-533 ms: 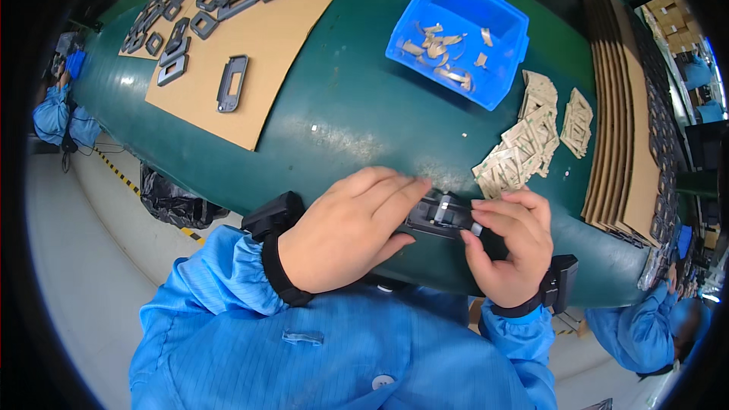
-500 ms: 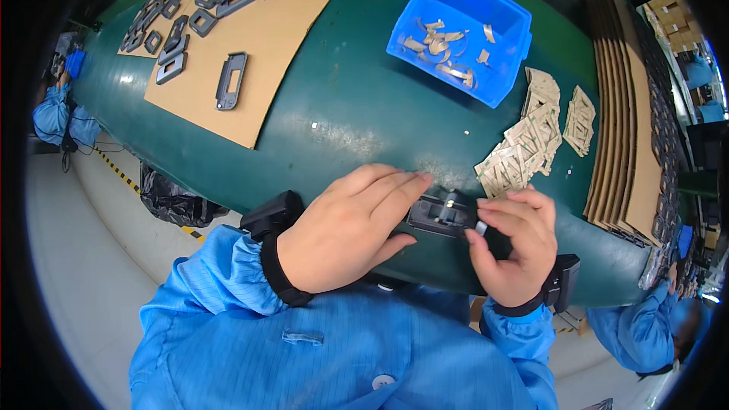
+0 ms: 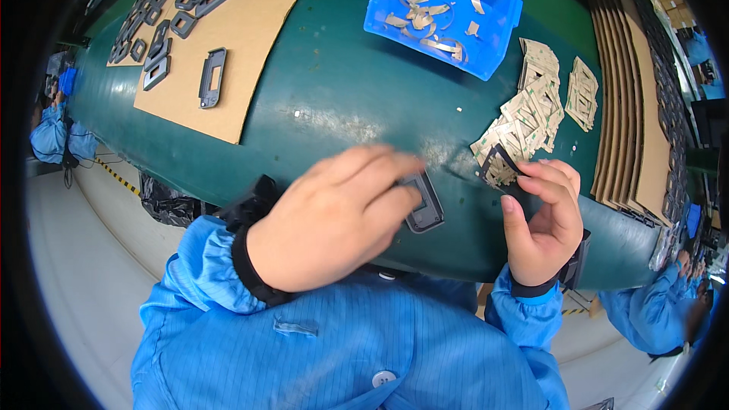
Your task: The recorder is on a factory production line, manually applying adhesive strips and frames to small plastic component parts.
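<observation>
A grey plastic frame [image 3: 431, 211] with a long opening lies slanted at the table's near edge. My left hand [image 3: 326, 216] is over its left side, fingers bent and smeared by motion; whether they grip it or only touch it cannot be made out. Between the thumb side and fingertips of my right hand [image 3: 548, 216] is a thin dark rectangular frame-shaped piece [image 3: 490, 161], held up at a tilt. Behind that piece spreads a pile of beige frame-shaped adhesive pieces [image 3: 524, 118] with green marks.
A blue bin [image 3: 497, 67] holding beige strips stands at the back. On the left, a cardboard sheet [image 3: 178, 110] carries several dark plastic frames [image 3: 213, 78]. Stacked cardboard [image 3: 619, 106] stands at the right, beside a smaller beige pile [image 3: 582, 95]. Other people work at both sides.
The grey frame has turned from lying nearly level to a steeper slant. My right hand has moved right and up, away from the frame, and now holds the thin dark piece.
</observation>
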Demonstrator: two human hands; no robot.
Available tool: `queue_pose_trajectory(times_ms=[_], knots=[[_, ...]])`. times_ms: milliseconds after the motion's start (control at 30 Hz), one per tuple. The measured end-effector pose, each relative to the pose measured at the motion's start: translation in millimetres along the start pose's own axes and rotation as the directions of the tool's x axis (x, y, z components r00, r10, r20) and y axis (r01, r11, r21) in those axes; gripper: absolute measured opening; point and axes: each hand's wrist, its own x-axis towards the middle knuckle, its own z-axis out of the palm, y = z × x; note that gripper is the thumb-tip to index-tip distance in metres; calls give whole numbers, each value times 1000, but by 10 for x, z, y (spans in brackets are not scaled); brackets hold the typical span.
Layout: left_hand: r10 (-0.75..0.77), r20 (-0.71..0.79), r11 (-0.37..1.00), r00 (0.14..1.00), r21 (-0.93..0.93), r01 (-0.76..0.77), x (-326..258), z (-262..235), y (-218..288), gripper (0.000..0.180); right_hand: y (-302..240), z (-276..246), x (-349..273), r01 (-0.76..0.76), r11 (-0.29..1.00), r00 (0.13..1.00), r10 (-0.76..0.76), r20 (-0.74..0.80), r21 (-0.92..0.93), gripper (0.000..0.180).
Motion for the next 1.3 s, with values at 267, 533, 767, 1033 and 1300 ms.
queue_pose_trajectory(times_ms=[267,533,767,1033,1300], knots=[[-105,111,987,988,-111,118,-80,99,7,44,-96,19,39,146,988,983,-138,124,-58,31],[-117,-26,985,993,-133,112,-252,156,9,47,-240,117,-12,175,983,914,-139,382,-61,28],[129,-60,977,990,178,-117,-352,331,-16,43,-198,114,27,171,984,892,-138,430,-40,28],[113,-113,969,987,232,-84,-372,447,-1,43,-195,137,30,190,979,878,-135,459,-76,28],[93,-122,976,988,207,-67,-368,450,-18,45,-167,133,77,129,991,874,-106,474,-16,32]])
